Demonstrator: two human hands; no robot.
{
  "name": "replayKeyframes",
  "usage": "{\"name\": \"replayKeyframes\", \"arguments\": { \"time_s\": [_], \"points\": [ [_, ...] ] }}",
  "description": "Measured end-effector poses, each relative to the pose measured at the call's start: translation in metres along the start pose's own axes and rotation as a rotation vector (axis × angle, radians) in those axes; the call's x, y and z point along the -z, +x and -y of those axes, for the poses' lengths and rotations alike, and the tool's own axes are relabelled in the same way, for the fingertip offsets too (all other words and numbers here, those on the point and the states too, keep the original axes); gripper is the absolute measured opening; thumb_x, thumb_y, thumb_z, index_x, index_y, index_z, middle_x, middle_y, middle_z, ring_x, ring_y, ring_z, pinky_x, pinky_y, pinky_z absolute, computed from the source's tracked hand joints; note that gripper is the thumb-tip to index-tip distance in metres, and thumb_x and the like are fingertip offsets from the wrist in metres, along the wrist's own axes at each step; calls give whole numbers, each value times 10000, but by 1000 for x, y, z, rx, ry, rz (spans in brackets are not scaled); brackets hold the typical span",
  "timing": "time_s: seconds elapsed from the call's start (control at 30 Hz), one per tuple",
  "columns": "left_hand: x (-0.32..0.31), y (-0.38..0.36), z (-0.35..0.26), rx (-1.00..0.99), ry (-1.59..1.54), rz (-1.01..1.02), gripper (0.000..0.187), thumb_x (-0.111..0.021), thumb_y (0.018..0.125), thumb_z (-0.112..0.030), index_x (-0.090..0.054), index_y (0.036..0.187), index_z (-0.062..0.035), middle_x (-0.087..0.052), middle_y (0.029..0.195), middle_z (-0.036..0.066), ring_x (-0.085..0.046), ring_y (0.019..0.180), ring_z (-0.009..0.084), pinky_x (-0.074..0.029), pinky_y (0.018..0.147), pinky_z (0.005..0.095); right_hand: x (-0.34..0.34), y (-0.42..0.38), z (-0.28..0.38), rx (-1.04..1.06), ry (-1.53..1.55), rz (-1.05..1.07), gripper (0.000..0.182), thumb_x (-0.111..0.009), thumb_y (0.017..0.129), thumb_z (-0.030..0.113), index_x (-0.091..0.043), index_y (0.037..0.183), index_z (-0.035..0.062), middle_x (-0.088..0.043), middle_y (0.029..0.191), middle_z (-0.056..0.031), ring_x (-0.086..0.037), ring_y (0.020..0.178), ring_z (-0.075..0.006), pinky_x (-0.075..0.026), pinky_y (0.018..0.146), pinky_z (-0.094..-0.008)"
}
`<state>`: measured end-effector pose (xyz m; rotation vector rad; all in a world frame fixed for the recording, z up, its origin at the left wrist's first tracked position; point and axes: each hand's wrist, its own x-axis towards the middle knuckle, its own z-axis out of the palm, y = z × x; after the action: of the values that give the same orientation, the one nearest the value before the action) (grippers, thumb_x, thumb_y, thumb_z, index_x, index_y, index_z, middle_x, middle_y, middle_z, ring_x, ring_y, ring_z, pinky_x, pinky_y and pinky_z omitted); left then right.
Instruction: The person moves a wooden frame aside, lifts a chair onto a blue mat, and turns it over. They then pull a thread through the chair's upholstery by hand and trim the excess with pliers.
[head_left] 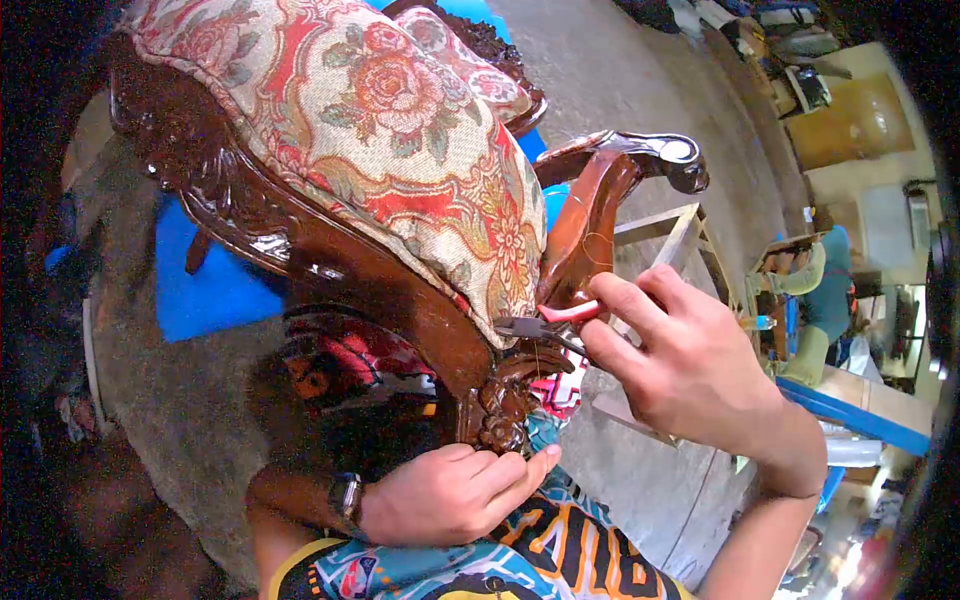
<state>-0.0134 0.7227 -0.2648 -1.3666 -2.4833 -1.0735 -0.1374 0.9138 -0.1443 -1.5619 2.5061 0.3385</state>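
Observation:
My right hand (680,350) is closed around the handles of pliers (568,312), red where they show. The dark jaws of the pliers rest at the corner edge of the floral upholstery (400,110), where the fabric meets the carved wood. My left hand (450,495), with a watch (346,497) on its wrist, is closed against the carved end of the dark wooden chair frame (400,305). Its fingertips are partly hidden. A thin thread (598,238) loops near the wooden armrest (590,215).
Blue sheets (210,280) lie on the concrete floor under the chair. A bare wooden frame (690,235) stands behind my right hand. At the far right are a person in teal (835,290), boards and assorted shop items. Printed cloth (560,540) covers my lap.

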Motion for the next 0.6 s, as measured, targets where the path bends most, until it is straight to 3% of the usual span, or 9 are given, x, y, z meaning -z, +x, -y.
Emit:
{"name": "replayKeyframes", "arguments": {
  "time_s": [0.13,0.23,0.6],
  "points": [
    [-1,3,2,-2,0,-98,458,-598,755,-145,-635,1194,-18,-409,655,-40,-458,525,79,-354,452,240,5,3,5,-25,-48,24,255,-628,674,136,-588,900,24,-546,1078,-143,-549,825,-254,-496,700,-339],
    [-3,3,1,8,5,-95,467,-602,755,-153,-633,1202,-21,-401,651,-39,-458,526,82,-359,457,239,6,4,12,-28,-126,23,241,-627,687,124,-598,901,20,-550,1092,-150,-550,810,-253,-484,683,-345],
    [-2,-2,2,-8,-109,-101,307,-618,735,-175,-656,1006,-38,-546,778,4,-542,619,125,-393,512,262,18,16,61,-167,-487,172,248,-580,742,172,-634,890,-20,-606,1071,-222,-556,833,-285,-443,628,-342]
  ]
}}
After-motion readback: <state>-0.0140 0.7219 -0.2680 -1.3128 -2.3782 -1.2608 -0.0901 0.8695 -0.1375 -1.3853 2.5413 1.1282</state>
